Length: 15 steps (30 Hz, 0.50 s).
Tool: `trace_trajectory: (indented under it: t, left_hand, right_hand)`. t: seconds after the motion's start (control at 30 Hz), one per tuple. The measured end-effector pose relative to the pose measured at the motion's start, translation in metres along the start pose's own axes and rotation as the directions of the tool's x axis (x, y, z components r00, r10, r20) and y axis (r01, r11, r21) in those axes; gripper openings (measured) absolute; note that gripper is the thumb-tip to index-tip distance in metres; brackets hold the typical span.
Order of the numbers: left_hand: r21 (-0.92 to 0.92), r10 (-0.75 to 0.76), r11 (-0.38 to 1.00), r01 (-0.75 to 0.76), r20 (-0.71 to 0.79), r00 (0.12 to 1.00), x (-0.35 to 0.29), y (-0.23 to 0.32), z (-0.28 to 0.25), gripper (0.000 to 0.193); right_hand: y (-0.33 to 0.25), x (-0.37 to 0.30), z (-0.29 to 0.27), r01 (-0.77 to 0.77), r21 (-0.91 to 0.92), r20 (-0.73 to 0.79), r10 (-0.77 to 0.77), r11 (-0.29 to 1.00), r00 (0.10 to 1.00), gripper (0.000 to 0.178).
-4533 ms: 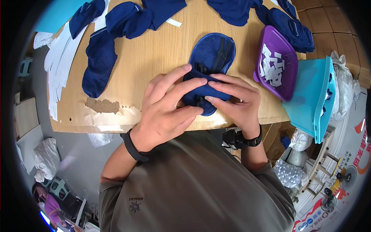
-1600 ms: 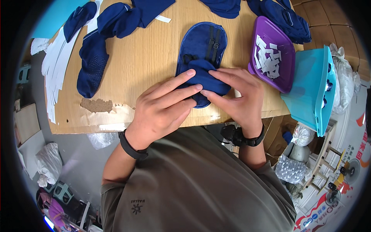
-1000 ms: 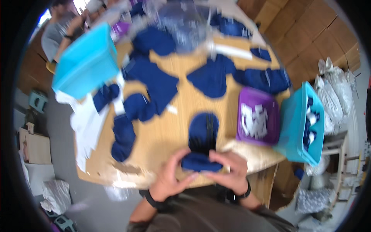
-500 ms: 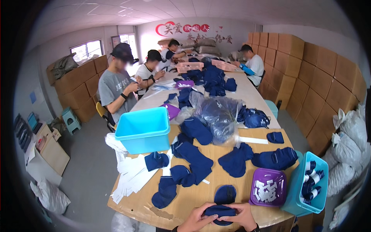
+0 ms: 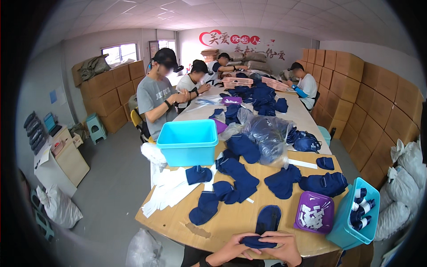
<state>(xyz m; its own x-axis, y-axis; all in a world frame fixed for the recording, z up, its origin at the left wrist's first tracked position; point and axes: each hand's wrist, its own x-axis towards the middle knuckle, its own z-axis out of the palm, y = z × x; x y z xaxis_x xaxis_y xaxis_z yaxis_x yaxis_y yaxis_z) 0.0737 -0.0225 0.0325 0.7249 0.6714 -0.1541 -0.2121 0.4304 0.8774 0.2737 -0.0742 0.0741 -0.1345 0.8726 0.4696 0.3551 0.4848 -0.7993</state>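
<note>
At the table's near edge, a folded navy cloth piece (image 5: 257,243) is held between both my hands. My left hand (image 5: 232,247) grips its left end, with the thumb along the top. On the other end, my right hand (image 5: 283,247) has its fingers closed around the fabric. Just beyond them lies a flat, oval navy cloth piece (image 5: 269,217), shaped like a slipper; its near end is hidden by my hands. A purple basket (image 5: 331,219) with small white paper pieces stands to the right of it.
A turquoise bin (image 5: 351,238) holds navy rolls with white bands. White paper strips (image 5: 171,189) and navy pieces (image 5: 240,180) cover the left and middle. Further back are an upright turquoise tub (image 5: 189,153) and a plastic-bagged bundle (image 5: 269,135). Several people sit or stand around the far table.
The view has swung left, so everything sits further right in it. Both hands still hold the folded cloth, which now looks flatter, with my fingers closer together over it.
</note>
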Motion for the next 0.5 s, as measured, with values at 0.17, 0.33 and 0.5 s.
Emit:
trace_trajectory:
  t: [0.17,0.33,0.5]
  left_hand:
    - [-0.007,0.201,0.979,-0.202,-0.057,0.978,-0.032,-0.021,-0.006,0.037]
    - [0.265,0.540,0.824,-0.501,-0.101,0.836,-0.035,-0.025,-0.011,0.029]
    - [0.405,0.583,0.788,-0.464,-0.246,0.774,-0.047,-0.010,0.003,0.017]
  right_hand:
    - [-0.012,-0.006,0.013,-0.175,0.070,0.084,0.169,0.982,0.982,0.040]
    - [-0.001,-0.009,0.041,-0.256,0.285,0.067,0.247,0.924,0.967,0.042]
    - [0.009,-0.003,0.053,-0.116,0.224,0.018,0.115,0.968,0.993,0.035]
